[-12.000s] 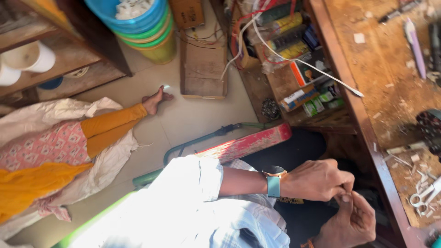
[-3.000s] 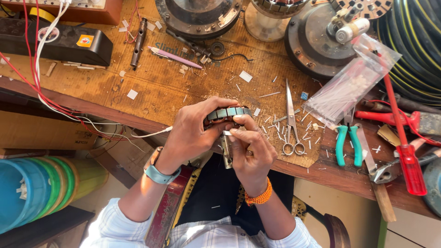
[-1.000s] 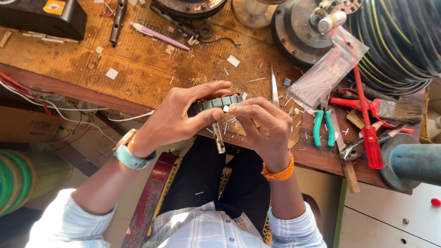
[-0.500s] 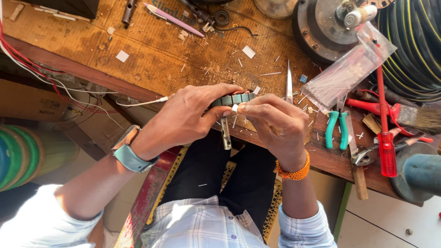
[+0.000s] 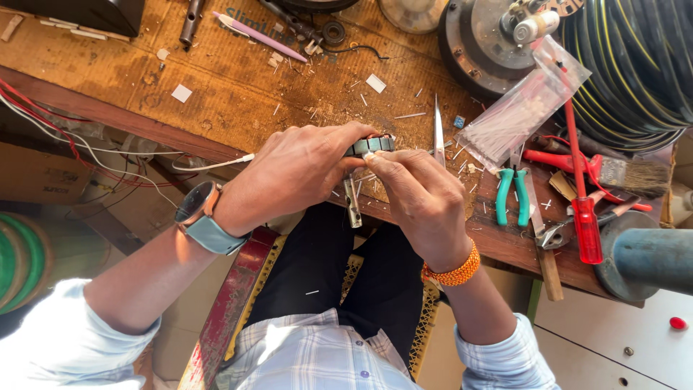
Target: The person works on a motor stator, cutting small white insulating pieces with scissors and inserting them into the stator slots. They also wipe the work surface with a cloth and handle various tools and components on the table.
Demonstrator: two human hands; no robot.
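Left hand (image 5: 299, 173) gripping ring-shaped stator (image 5: 369, 144) at fingertips, right hand (image 5: 422, 198) pinching its near edge, above wooden workbench (image 5: 216, 94).

Single head camera looks steeply down, close over the workbench (image 5: 238, 94) edge, seemingly.

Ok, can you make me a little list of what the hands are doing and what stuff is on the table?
Left hand: grips a small dark ring-shaped metal part at the bench edge
Right hand: fingertips pinch at the same part
Below the part: a short metal shaft hangs down
Wrists: watch on left, orange bead bracelet on right
Bench: wooden, littered with scraps
Nearby tools: scissors, teal-handled pliers, red screwdriver, brush
Also: clear plastic bag, coiled black cable
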